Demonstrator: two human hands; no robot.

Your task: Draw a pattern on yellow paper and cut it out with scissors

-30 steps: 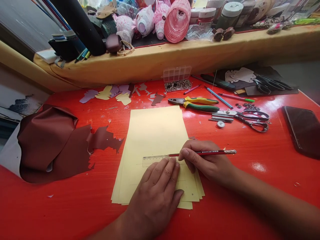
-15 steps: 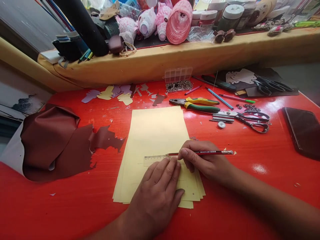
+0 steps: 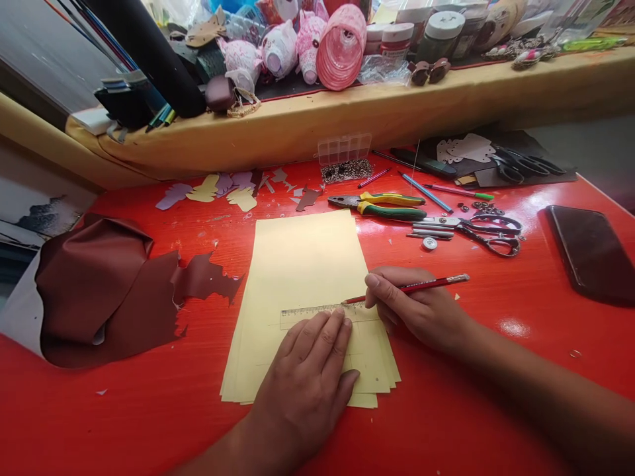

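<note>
A stack of pale yellow paper sheets (image 3: 302, 258) lies in front of me with thin pencil lines drawn on the top one. Across it rests a clear ruler (image 3: 297, 318), partly covered by my left hand (image 3: 312, 370). That hand lies flat with its fingers stretched, pressing ruler and paper down. My right hand (image 3: 411, 304) is closed round a dark red pencil (image 3: 431, 283) with a worn eraser end. The pencil's tip meets the ruler's upper edge, just beyond my left fingertips.
Brown leather (image 3: 109, 284) lies on the left. Pliers (image 3: 377, 205), scissors (image 3: 489, 231), pens and snaps spread behind the paper at right, with a phone (image 3: 590, 254) beyond. Paper cutouts (image 3: 208, 188) and a box of rings (image 3: 344, 162) sit at the back, below a crowded ledge (image 3: 297, 122).
My right hand has moved the pencil tip slightly rightward along the ruler's edge, and the pencil's eraser end is tilted higher. My left hand stays on the ruler. The view has shifted a little.
</note>
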